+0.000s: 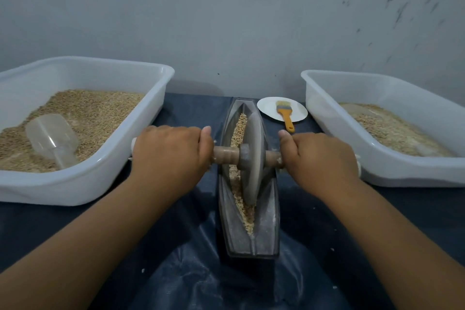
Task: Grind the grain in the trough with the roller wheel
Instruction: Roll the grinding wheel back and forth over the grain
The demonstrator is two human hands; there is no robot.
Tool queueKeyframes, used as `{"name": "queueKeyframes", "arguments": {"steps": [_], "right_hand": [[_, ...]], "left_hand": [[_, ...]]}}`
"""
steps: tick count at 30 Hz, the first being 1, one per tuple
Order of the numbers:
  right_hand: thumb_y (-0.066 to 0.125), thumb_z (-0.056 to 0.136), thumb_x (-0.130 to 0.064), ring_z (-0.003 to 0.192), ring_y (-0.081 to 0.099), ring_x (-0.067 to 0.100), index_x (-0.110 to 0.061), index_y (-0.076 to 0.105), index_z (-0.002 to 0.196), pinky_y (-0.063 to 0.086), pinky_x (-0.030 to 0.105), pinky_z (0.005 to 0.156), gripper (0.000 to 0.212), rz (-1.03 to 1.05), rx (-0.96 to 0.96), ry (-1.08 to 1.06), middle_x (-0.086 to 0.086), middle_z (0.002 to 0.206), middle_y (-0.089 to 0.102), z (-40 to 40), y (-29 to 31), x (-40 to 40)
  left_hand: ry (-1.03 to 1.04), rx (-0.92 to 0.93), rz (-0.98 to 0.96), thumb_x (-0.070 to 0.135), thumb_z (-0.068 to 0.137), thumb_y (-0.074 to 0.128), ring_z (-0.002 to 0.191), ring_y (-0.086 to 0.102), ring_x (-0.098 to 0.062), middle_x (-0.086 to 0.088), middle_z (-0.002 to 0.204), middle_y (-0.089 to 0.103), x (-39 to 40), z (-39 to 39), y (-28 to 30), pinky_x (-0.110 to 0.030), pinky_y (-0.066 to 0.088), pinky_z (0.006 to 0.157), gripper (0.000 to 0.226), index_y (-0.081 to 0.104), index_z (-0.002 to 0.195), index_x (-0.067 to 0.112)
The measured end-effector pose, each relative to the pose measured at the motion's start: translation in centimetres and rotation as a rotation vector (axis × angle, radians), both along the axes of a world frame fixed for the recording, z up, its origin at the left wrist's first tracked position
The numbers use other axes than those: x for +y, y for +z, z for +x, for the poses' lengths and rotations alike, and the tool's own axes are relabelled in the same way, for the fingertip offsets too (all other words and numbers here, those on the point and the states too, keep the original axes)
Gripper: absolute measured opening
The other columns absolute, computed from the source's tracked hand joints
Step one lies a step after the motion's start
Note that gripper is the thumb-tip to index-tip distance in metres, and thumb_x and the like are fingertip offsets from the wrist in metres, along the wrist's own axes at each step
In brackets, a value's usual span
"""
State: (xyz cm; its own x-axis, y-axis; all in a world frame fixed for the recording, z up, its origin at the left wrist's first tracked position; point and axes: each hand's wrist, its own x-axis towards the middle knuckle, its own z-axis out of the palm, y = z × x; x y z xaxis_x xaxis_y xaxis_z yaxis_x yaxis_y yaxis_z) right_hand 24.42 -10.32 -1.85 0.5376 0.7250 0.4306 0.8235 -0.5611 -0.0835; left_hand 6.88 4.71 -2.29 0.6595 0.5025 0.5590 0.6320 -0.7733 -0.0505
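Dark blue sheeting (176, 246) covers the work surface, backed by a plain grey wall (226, 20) with dark scuff marks toward two o'clock. At the centre sits the trough (227, 229), a long, narrow, boat-shaped vessel running from six o'clock toward twelve. Grain (237, 184) lies along its inner groove, whole-looking at the far end and more broken near the close end. The roller wheel (254, 156) stands upright on edge in the groove, about midway along the trough, with its axle handle (226, 155) crossing the trough from nine to three o'clock.

The left hand (171, 156) wraps the axle's left end, fingers curled over and thumb lying along the top toward the wheel. The right hand (319, 158) grips the right end the same way, thumb pointing inward. Both forearms reach in from the lower corners.

At nine to ten o'clock a white plastic tub (141, 158) holds a deep bed of tan grain, and a clear plastic scoop (52, 138) lies on its side in it. At two to three o'clock a second white tub (327, 118) holds a paler, finer-looking layer; whether something clear lies in its far part I cannot tell. Between the trough's far end and that tub, at about one o'clock, a small white plate (269, 109) carries a brush (285, 114) with an orange handle, whose end hangs over the plate's near rim. A few pale specks dot the sheeting near the bottom edge.
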Motion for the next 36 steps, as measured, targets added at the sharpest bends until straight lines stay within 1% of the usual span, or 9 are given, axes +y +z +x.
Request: {"name": "queueKeyframes", "arguments": {"steps": [11,14,17,21,26,29,31,33,36], "right_hand": [[0.011,0.095,-0.054,0.051,0.049,0.013,-0.023,0.050,0.054,0.034,0.029,0.050,0.065,-0.059,0.006,0.028,-0.002,0.053,0.052,-0.7,0.7,-1.0],[0.015,0.097,-0.051,0.049,0.044,0.014,-0.022,0.048,0.051,0.024,0.028,0.047,0.064,0.002,-0.038,-0.008,-0.004,0.051,0.049,1.1,-0.2,1.0],[0.018,0.098,-0.047,0.052,0.044,0.021,-0.021,0.047,0.052,0.026,0.030,0.051,0.060,0.071,-0.071,-0.060,-0.005,0.051,0.043,2.9,-0.9,3.2],[0.018,0.100,-0.044,0.064,0.049,0.026,-0.024,0.055,0.062,0.034,0.034,0.061,0.056,0.100,0.037,-0.088,0.003,0.064,0.053,5.2,-1.3,5.2],[0.018,0.100,-0.044,0.060,0.045,0.022,-0.023,0.052,0.060,0.035,0.034,0.061,0.057,0.073,0.075,-0.096,0.002,0.064,0.052,4.5,-1.4,4.3],[0.013,0.097,-0.049,0.056,0.048,0.019,-0.024,0.044,0.055,0.037,0.032,0.057,0.057,0.041,0.019,-0.063,-0.002,0.058,0.051,2.0,-1.1,1.7],[0.012,0.096,-0.051,0.048,0.044,0.011,-0.026,0.041,0.053,0.029,0.027,0.048,0.058,0.033,-0.043,-0.028,-0.006,0.050,0.046,0.0,-0.9,-0.5],[0.013,0.096,-0.052,0.042,0.039,0.006,-0.027,0.039,0.050,0.023,0.024,0.045,0.058,0.020,-0.067,-0.007,-0.007,0.044,0.041,-1.4,-0.5,-2.4],[0.014,0.095,-0.053,0.042,0.041,0.008,-0.026,0.039,0.048,0.028,0.025,0.045,0.060,0.015,-0.007,0.011,-0.006,0.042,0.042,-2.1,0.0,-3.7]], "left_hand": [[-0.047,-0.040,-0.008,0.043,0.092,0.011,0.043,0.043,-0.020,0.004,0.048,0.046,-0.9,-0.8,0.2,-0.031,0.038,0.051,0.058,0.053,0.059,0.020],[-0.014,0.121,0.114,0.040,0.083,-0.013,0.055,0.040,-0.018,0.004,0.064,0.048,0.8,0.9,0.3,-0.029,0.028,0.053,0.076,0.059,0.088,0.016],[0.022,0.303,0.143,0.027,0.087,0.002,0.071,0.037,-0.022,-0.004,0.100,0.057,2.6,3.0,0.6,-0.030,0.025,0.058,0.063,0.045,0.133,0.017],[0.059,0.302,0.122,0.022,0.094,0.028,0.076,0.045,-0.026,-0.009,0.105,0.058,4.2,5.9,1.7,-0.032,0.030,0.063,0.044,0.044,0.135,0.015],[0.006,0.317,0.251,0.020,0.092,0.029,0.081,0.056,-0.028,-0.008,0.103,0.058,4.0,5.7,1.6,-0.035,0.034,0.059,0.047,0.035,0.138,0.012],[-0.035,0.297,0.207,0.022,0.093,0.019,0.067,0.046,-0.023,-0.003,0.086,0.053,2.5,3.3,1.0,-0.033,0.034,0.056,0.042,0.039,0.129,0.011],[-0.055,0.194,0.134,0.028,0.094,0.007,0.055,0.044,-0.020,0.002,0.067,0.047,1.2,1.4,0.7,-0.031,0.038,0.054,0.051,0.056,0.097,0.012],[-0.090,0.045,0.068,0.032,0.098,0.023,0.040,0.042,-0.020,0.005,0.048,0.042,-0.3,-0.3,0.9,-0.033,0.044,0.047,0.049,0.052,0.062,0.016],[-0.117,-0.053,0.085,0.036,0.097,0.028,0.035,0.037,-0.018,0.007,0.042,0.039,-1.2,-1.6,1.1,-0.027,0.036,0.045,0.050,0.045,0.051,0.022]]}}
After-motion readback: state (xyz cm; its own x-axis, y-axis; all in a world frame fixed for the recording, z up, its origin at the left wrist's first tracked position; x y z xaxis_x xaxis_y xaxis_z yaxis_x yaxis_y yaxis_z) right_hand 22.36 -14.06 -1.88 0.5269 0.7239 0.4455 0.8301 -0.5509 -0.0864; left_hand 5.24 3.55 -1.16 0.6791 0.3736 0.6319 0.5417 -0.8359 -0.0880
